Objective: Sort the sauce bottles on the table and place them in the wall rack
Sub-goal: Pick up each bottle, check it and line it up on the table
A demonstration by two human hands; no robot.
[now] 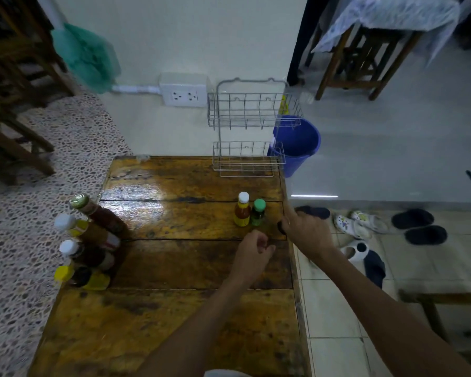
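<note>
I stand in a home eating area: worn wooden desk point(174, 268), wire wall rack point(252, 126), slippers point(416, 227) at right, stools point(365, 55) upper right.

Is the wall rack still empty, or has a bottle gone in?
Empty: both tiers of the wall rack show only bare wire; all visible bottles stand on the table.

- Single view, head-worn, wide-angle; edges bow outward.
- Looks forward and steeply down onto wooden table point(191, 257), from the near end.
- Faces the white wall point(201, 44) with wire rack point(252, 126) at table's far edge.
- Close range: both forearms enter from the bottom of the frame.
- Floor shows on both flanks; no second view to overlap.
</note>
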